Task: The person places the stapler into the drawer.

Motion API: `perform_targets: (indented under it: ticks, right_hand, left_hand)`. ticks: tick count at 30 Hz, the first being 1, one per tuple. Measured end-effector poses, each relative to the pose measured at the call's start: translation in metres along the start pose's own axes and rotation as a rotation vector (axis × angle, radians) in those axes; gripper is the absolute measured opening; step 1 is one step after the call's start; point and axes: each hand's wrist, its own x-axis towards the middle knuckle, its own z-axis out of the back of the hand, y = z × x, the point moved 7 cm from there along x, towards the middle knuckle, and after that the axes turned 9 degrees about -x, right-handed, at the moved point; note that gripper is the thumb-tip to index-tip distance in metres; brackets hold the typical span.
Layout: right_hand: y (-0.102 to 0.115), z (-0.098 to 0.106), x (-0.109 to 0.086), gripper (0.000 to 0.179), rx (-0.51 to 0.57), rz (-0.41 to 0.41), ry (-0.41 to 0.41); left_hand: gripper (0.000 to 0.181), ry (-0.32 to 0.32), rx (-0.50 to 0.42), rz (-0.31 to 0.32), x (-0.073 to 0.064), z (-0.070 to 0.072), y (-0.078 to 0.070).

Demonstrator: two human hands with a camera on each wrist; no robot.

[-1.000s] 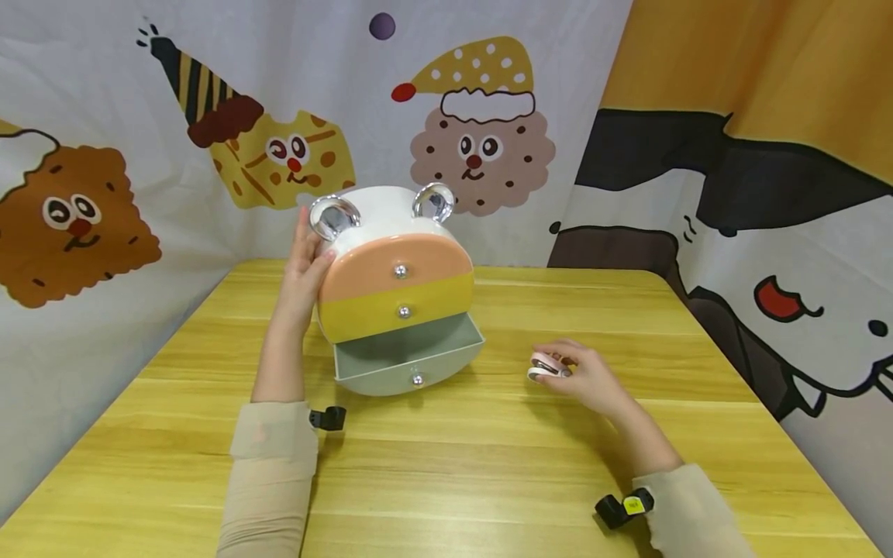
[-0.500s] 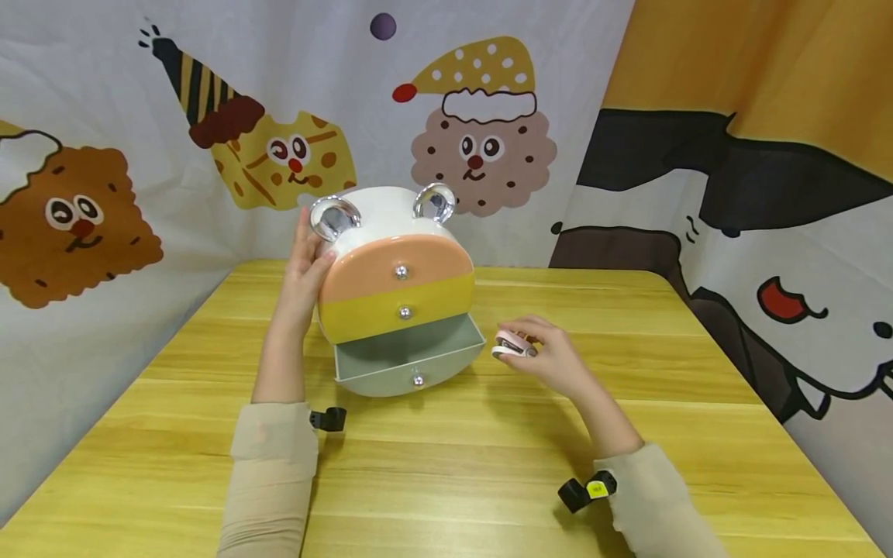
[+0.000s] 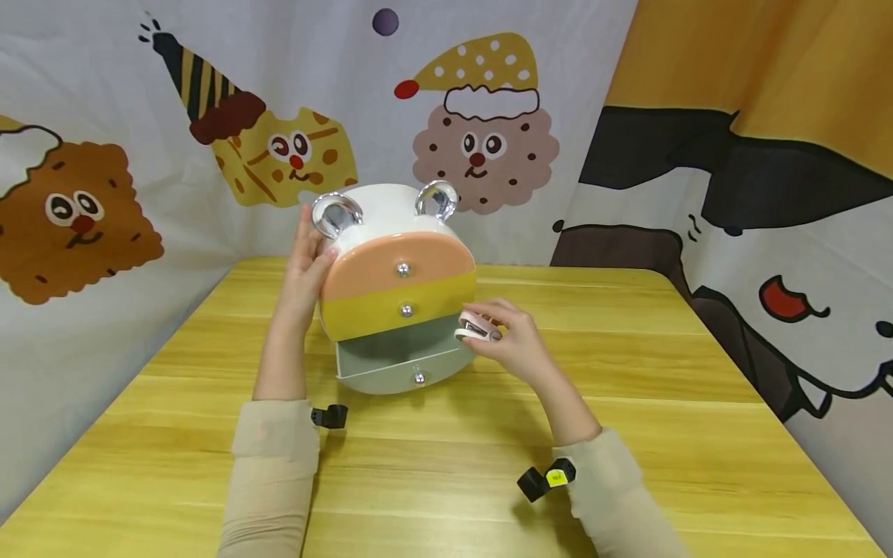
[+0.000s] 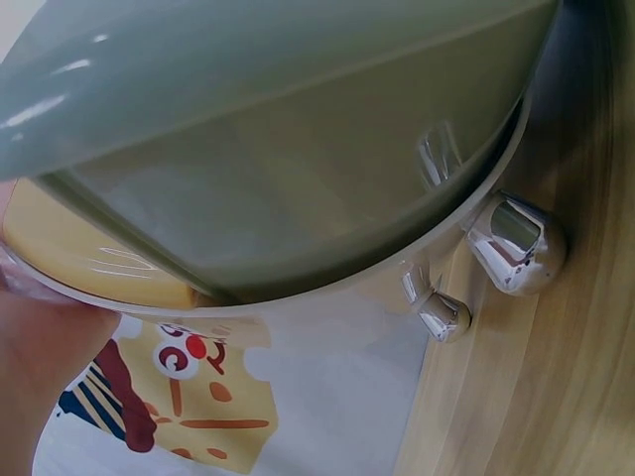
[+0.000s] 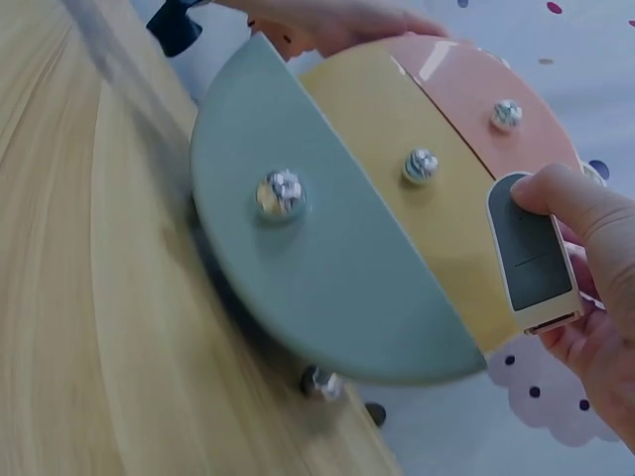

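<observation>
A small storage box point(image 3: 377, 209) with silver ears has a peach drawer point(image 3: 391, 252), a yellow drawer point(image 3: 370, 310) and a pulled-out green drawer point(image 3: 391, 372). My left hand point(image 3: 305, 267) rests against the box's left side, fingers stretched up along it and the thumb near its front edge. My right hand point(image 3: 512, 337) pinches a small pink-and-white stapler point(image 3: 477, 326) over the green drawer's right end. In the right wrist view, the stapler point(image 5: 531, 248) shows its grey underside, with the thumb on it. What I can see of the drawer's inside holds nothing.
The box stands on silver feet point(image 4: 516, 243) on a wooden table point(image 3: 418, 480). A printed cloth point(image 3: 293, 62) hangs behind the table. Black wrist cameras, such as the left one point(image 3: 330, 416), stick out from both sleeves.
My right hand has moved left and a little upward with the stapler, from beside the box to over the green drawer's right end. The left hand and box stay put.
</observation>
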Motion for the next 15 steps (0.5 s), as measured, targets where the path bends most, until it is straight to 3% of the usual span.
perform_targets:
  ticks: [15]
  right_hand:
    - [0.008,-0.026,0.017,0.046,0.061,0.022,-0.062]
  left_hand:
    - [0.073,0.002,-0.004,0.002,0.0,-0.001,0.0]
